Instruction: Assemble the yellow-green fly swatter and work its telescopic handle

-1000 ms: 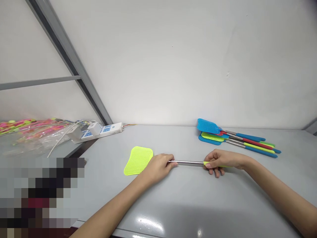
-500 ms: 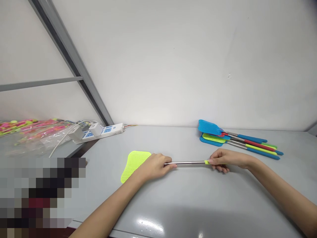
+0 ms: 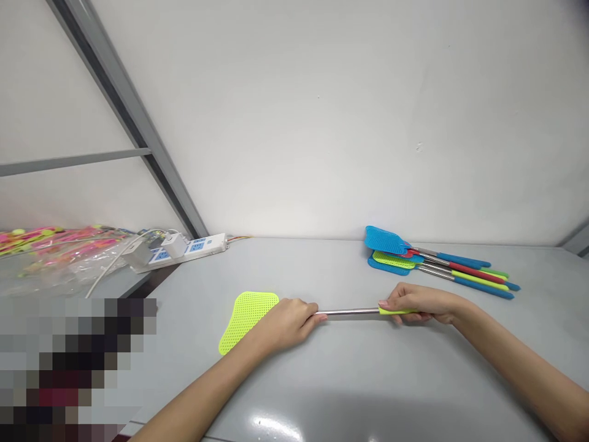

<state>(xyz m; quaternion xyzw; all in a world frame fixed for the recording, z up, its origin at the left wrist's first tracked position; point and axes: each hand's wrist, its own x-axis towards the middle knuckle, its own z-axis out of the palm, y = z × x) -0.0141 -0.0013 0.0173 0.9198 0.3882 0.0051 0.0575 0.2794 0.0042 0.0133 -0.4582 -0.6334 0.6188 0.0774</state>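
Note:
A fly swatter with a yellow-green perforated head [image 3: 248,313] lies crosswise before me, its metal rod [image 3: 352,312] running to the right. My left hand [image 3: 289,320] is closed around the rod near the head, and the forearm covers part of the head. Fingers of my right hand [image 3: 416,305] are wrapped on the yellow-green handle [image 3: 391,311], whose far end is hidden in the palm. Beyond my right hand rests a pile of fly swatters with blue, red and green parts, a blue head [image 3: 385,239] on top.
At the back left a white power strip [image 3: 211,244] carries plugs and a cable. Further left lie clear plastic bags [image 3: 87,248] with pink and yellow items. A white wall [image 3: 317,141] rises behind the grey table [image 3: 331,393]. The lower left corner is pixelated.
More of the yellow-green handle shows at my right hand, whose grip has turned slightly. The rod between my hands looks a little shorter. The view has shifted slightly.

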